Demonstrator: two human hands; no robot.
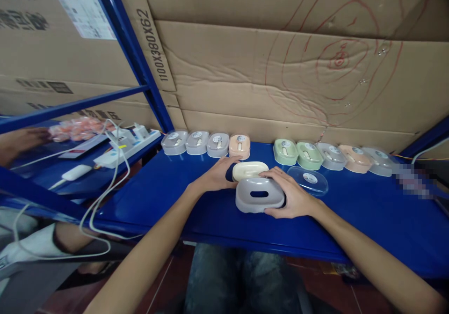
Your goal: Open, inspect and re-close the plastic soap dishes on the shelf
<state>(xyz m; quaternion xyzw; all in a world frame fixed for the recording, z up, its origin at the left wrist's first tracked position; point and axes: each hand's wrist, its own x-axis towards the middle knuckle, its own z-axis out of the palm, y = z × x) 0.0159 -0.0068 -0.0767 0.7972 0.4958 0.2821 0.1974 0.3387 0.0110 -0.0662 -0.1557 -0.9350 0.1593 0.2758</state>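
A grey plastic box base (258,195) with an oval slot stands on the blue shelf (368,211) in front of me. My right hand (293,194) holds its right side. A cream inner tray (249,170) with an oval slot sits just behind the grey base, and my left hand (218,174) grips its left end. A clear lid (308,180) with a round sticker lies on the shelf to the right of my right hand.
A row of closed small boxes lines the back of the shelf: greyish ones and a peach one (239,145) on the left, green ones (286,151) and more on the right. Cardboard (280,80) stands behind. A white power strip (131,144) with cables lies left, near another person's hand (21,141).
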